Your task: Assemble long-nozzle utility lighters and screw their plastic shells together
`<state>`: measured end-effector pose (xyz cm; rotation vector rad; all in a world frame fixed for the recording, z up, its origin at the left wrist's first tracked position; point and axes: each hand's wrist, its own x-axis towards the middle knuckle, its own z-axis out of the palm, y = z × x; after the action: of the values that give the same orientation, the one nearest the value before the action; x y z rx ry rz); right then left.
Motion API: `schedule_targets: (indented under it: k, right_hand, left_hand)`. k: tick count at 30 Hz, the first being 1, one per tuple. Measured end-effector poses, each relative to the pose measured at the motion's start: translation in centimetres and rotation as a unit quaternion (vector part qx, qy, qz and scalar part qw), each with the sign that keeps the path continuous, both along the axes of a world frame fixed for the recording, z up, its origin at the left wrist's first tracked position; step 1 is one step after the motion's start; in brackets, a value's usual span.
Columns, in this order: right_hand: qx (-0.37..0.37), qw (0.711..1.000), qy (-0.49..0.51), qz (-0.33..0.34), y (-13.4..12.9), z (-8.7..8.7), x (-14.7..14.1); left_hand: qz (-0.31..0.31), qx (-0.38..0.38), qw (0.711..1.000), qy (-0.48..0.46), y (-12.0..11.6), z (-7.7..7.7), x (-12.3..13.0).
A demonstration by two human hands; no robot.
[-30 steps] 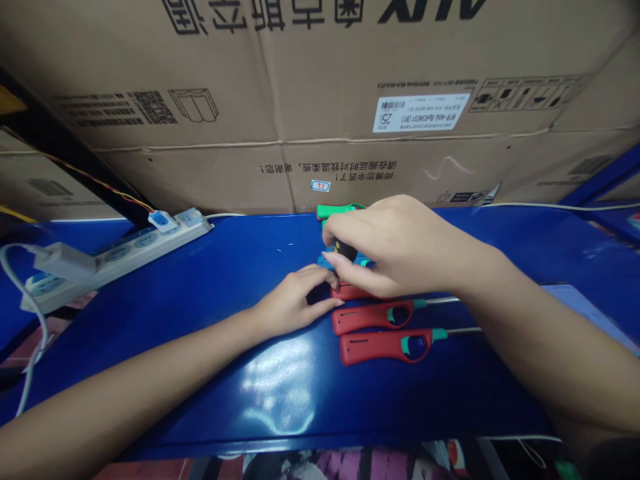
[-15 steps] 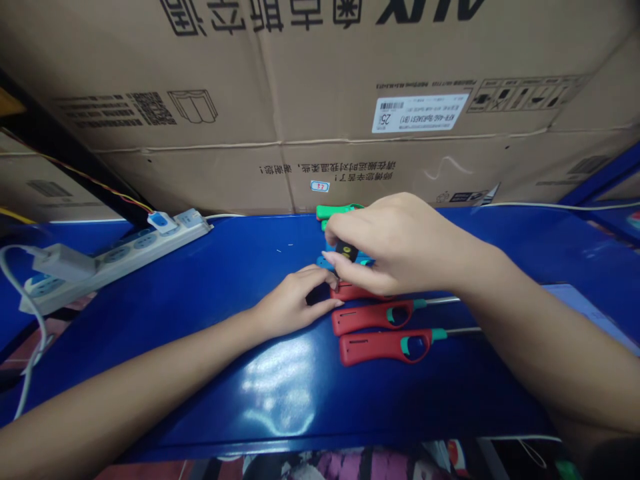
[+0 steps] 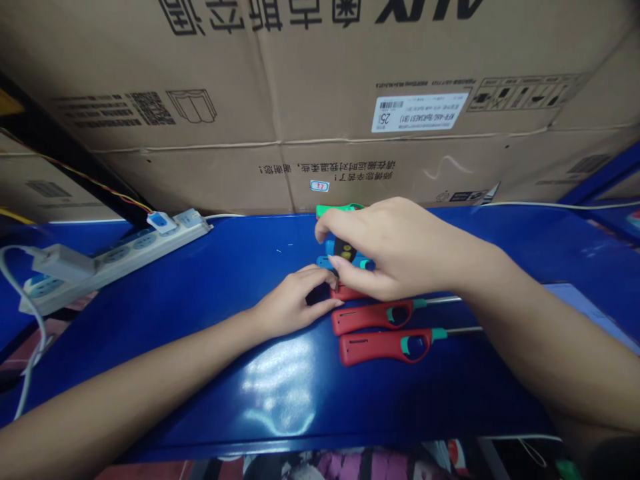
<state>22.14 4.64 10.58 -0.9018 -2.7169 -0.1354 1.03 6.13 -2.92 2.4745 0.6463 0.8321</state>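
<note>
On the glossy blue surface (image 3: 400, 400), the rearmost elongated red plastic lighter (image 3: 349, 292) is pinched by the left hand (image 3: 289, 308), fingers nearly closed. A rounded black-and-yellow handle (image 3: 345, 250) is ringed by the right hand (image 3: 400, 250), fingers parted; grip cannot be told.

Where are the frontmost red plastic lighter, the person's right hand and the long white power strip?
Frontmost red plastic lighter (image 3: 374, 349): head view, on its handle.
Right hand (image 3: 400, 250): head view, on its back.
Long white power strip (image 3: 131, 247): head view, casing between sockets.
</note>
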Motion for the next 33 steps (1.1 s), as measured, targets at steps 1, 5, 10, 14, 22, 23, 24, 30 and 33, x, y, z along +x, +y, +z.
schedule_targets:
  k: [1, 5, 10, 14, 22, 23, 24, 30, 33]
  right_hand:
    - [-0.008, 1.000, 0.008, 0.010, -0.02, 0.06, 0.03]
    - [-0.005, 1.000, -0.002, 0.005, -0.10, 0.23, 0.06]
    - [0.003, 1.000, 0.010, 0.012, -0.13, 0.22, -0.02]
    - [0.013, 1.000, -0.003, 0.013, -0.25, 0.41, 0.10]
    - [0.002, 1.000, -0.014, -0.001, -0.50, 0.85, 0.44]
    - [0.000, 1.000, -0.013, -0.001, -0.48, 0.84, 0.45]
    - [-0.003, 1.000, -0.015, -0.004, -0.45, 0.82, 0.45]
    - [-0.010, 1.000, 0.004, 0.006, -0.09, 0.47, 0.38]
    - [-0.044, 0.998, 0.028, 0.021, 0.01, 0.24, 0.30]
  left_hand:
    - [0.000, -0.001, 1.000, -0.002, 0.00, 0.01, 0.01]
    - [0.003, -0.003, 1.000, 0.001, -0.01, 0.00, 0.01]
    - [0.001, -0.003, 1.000, 0.001, -0.03, 0.06, -0.01]
    - [0.002, -0.003, 1.000, 0.001, -0.09, 0.22, 0.03]
    - [0.002, -0.018, 1.000, 0.010, -0.05, 0.11, -0.03]
    - [0.002, -0.016, 1.000, 0.009, -0.04, 0.06, -0.05]
    - [0.003, -0.013, 1.000, 0.008, -0.03, 0.02, -0.07]
    - [0.005, -0.005, 1.000, 0.009, 0.00, -0.13, -0.16]
    - [0.003, -0.011, 1.000, 0.007, 0.01, -0.17, -0.17]
